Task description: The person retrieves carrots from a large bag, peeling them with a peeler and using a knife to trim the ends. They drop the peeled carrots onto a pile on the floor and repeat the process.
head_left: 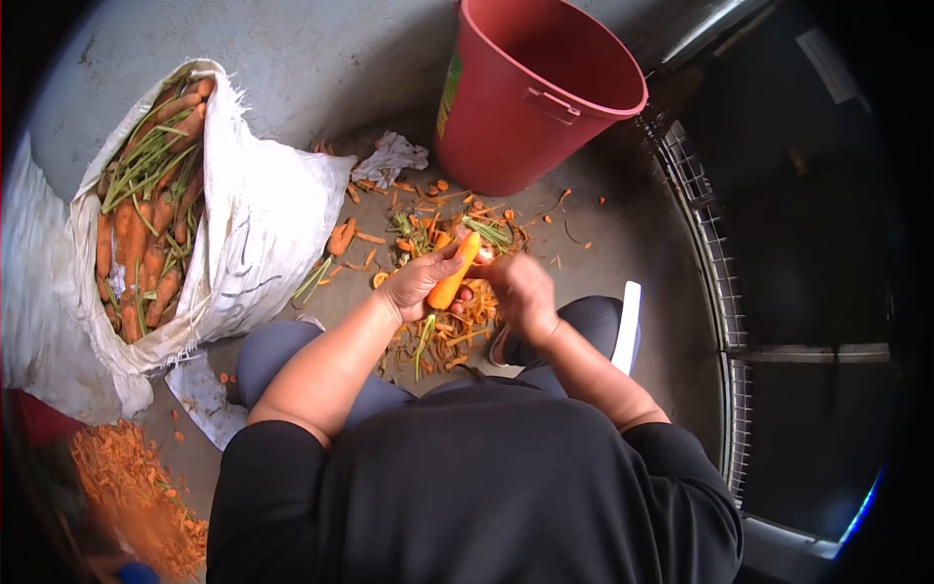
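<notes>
My left hand point(416, 282) is closed around a peeled orange carrot point(453, 276), which tilts up and away from me. Close by on the right, my right hand point(525, 294) is curled and slightly blurred, its fingertips near the carrot. Whatever it may grip is hidden from this angle. Below both hands, carrot peelings point(454, 343) and green stem bits lie heaped on the floor between my feet.
An open white sack point(277, 200) full of unpeeled carrots point(146, 253) leans at the left. Ahead stands a large red bucket point(525, 117). More peelings point(136, 487) are piled at lower left. A wire grille point(705, 224) borders the right side.
</notes>
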{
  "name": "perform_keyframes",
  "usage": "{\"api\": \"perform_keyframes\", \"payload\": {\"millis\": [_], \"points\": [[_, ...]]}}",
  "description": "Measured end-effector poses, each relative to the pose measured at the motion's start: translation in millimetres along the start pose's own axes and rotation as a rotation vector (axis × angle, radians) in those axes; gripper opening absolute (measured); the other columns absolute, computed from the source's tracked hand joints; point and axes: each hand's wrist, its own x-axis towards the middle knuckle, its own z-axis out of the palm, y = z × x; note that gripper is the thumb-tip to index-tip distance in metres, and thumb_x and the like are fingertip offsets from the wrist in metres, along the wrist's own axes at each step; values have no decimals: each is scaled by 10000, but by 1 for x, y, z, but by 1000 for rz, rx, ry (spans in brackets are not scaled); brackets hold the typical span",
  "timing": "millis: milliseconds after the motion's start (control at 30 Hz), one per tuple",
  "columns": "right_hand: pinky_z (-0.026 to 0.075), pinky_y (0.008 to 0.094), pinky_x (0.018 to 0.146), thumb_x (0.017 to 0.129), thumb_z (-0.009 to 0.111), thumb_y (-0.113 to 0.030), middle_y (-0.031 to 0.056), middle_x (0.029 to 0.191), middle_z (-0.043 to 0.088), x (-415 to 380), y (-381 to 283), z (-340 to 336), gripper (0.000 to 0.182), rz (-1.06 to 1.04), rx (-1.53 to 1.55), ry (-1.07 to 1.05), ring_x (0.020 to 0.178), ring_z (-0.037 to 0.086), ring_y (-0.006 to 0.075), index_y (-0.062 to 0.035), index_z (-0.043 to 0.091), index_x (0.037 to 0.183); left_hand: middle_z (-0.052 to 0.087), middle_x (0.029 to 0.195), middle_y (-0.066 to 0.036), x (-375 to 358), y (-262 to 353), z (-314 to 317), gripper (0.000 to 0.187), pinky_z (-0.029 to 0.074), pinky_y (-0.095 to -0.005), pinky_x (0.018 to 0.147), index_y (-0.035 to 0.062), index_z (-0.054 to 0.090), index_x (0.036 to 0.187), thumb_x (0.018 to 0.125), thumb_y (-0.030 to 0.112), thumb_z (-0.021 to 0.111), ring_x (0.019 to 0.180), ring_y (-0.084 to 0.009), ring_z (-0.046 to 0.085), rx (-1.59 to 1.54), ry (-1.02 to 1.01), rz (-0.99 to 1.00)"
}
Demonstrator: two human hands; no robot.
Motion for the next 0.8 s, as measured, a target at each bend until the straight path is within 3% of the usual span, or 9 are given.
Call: {"api": "perform_keyframes", "payload": {"millis": [100,167,233,367,433,567,667,700,800], "points": [[466,343,724,660,690,-79,92,972,568,-5,-30,-17,348,-70,25,-197,880,553,247,-82,572,987,554,1005,-44,7,-4,-12,388,460,-183,517,67,496,1140,849,308,582,694,-71,542,131,-30,-3],[468,357,755,636,737,-148,117,1047,551,-23,-25,-46,452,136,-161,-111,899,548,275,-67,556,1042,566,972,-43,3,0,-9,354,458,-175,514,33,513,1119,837,223,608,689,-72,557,183,42,23],[472,360,776,628,760,-286,135,1101,542,-57,0,-77,537,415,-557,-122,963,537,297,-39,539,1050,579,943,-56,5,0,-13,337,459,-180,512,16,517,1112,830,174,615,663,-76,559,318,98,64],[478,386,763,613,730,-507,216,974,594,-104,4,-140,693,1222,-728,-555,915,592,330,47,513,967,628,867,-87,5,-2,-23,325,446,-184,517,1,528,1090,809,126,634,671,-79,565,456,126,136],[460,386,797,586,774,-463,202,862,612,-130,5,-146,648,1270,-576,-626,855,602,326,34,531,925,635,861,-79,6,-2,-22,334,439,-180,519,5,533,1086,793,114,650,686,-74,570,496,148,148],[506,347,560,608,778,-280,135,744,585,-185,38,-147,490,1281,-319,-396,640,620,248,14,483,865,637,862,-57,5,-1,-17,334,434,-173,528,11,553,1072,772,97,671,691,-68,569,568,163,174],[514,364,628,621,734,-174,131,761,561,-157,25,-158,461,1530,425,-131,705,619,240,29,453,925,625,874,-34,5,0,-15,346,428,-168,535,15,571,1064,751,96,694,693,-59,560,607,185,197],[502,309,535,618,707,-107,78,711,511,-145,18,-158,422,1436,751,5,615,585,182,2,424,911,618,880,-26,5,-1,-15,351,426,-166,537,15,577,1062,744,97,702,695,-56,557,614,192,199],[452,249,488,625,711,-109,71,715,513,-111,22,-134,450,1176,885,-68,567,529,125,27,443,961,583,908,-6,5,-3,-14,370,439,-186,621,12,593,1052,720,106,726,736,-67,550,675,192,231]]}}
